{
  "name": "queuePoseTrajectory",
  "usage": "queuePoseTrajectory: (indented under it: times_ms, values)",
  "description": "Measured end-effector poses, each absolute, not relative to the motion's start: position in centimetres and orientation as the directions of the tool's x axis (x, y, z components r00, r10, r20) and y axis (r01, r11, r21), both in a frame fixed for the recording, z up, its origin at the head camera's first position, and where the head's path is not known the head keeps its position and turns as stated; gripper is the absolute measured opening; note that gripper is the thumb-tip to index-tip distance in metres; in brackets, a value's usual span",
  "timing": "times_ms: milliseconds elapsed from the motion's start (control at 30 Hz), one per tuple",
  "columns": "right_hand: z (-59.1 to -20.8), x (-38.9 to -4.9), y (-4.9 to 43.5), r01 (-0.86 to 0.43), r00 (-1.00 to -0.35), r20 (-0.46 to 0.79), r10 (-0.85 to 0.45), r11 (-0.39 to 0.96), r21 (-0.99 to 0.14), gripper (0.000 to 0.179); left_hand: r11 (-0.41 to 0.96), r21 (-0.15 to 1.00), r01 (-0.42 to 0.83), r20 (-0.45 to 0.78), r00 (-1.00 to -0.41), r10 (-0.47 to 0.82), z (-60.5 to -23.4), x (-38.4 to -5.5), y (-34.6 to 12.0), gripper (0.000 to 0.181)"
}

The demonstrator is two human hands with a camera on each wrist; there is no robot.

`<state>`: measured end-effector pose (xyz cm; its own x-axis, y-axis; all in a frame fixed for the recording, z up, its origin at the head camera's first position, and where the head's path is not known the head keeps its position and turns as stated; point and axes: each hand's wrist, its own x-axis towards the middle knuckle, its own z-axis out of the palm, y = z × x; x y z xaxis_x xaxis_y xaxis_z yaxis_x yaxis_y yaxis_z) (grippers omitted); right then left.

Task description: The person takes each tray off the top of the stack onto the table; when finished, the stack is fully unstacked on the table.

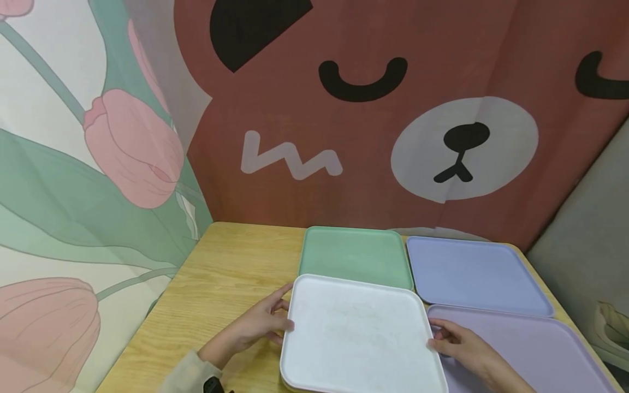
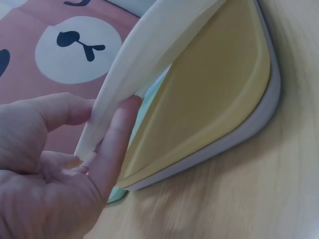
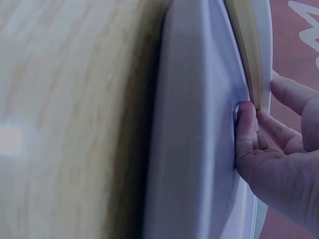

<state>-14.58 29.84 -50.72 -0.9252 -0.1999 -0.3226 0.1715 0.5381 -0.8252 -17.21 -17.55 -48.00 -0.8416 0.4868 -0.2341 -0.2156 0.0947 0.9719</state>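
A white rectangular tray [image 1: 361,333] with rounded corners is held between both hands at the front of the table. My left hand [image 1: 257,325] pinches its left rim, thumb above and fingers beneath. On the opposite side, my right hand [image 1: 464,346] grips the right rim, its lower fingers close against the lavender tray [image 1: 521,338]. Seen from the left wrist, the white tray is tilted up off a yellow tray [image 2: 209,79], which lies on a greyish tray [image 2: 214,154]. From the right wrist, the yellow tray's edge [image 3: 249,50] shows beside the white one.
Behind the white tray lies a green tray [image 1: 356,254], with a blue tray [image 1: 476,273] to its right. The wooden table [image 1: 236,267] extends to the left. A bear-printed cloth [image 1: 295,109] hangs at the back, a tulip-printed one [image 1: 132,147] on the left.
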Motion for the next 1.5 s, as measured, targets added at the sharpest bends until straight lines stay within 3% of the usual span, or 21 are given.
queuePoseTrajectory:
  times_ms: [467,1033,1500]
  values:
    - [-50.8,-14.3,30.7,0.171,-0.911,-0.331,-0.247,0.503,-0.847,0.067,0.048,0.978,-0.201,-0.201,-0.868,0.454,-47.3,-17.6,-18.1,0.091]
    - [-50.9,-14.4,30.6,0.202,-0.902,-0.353,-0.250,0.476,-0.856,0.069,0.100,0.988,-0.115,-0.147,-0.887,0.437,-46.1,-20.0,-24.6,0.084]
    - [-51.1,-14.9,30.9,0.163,-0.895,-0.329,-0.303,0.464,-0.871,0.067,0.128,0.980,-0.151,-0.183,-0.938,0.296,-45.2,-23.3,-30.2,0.078]
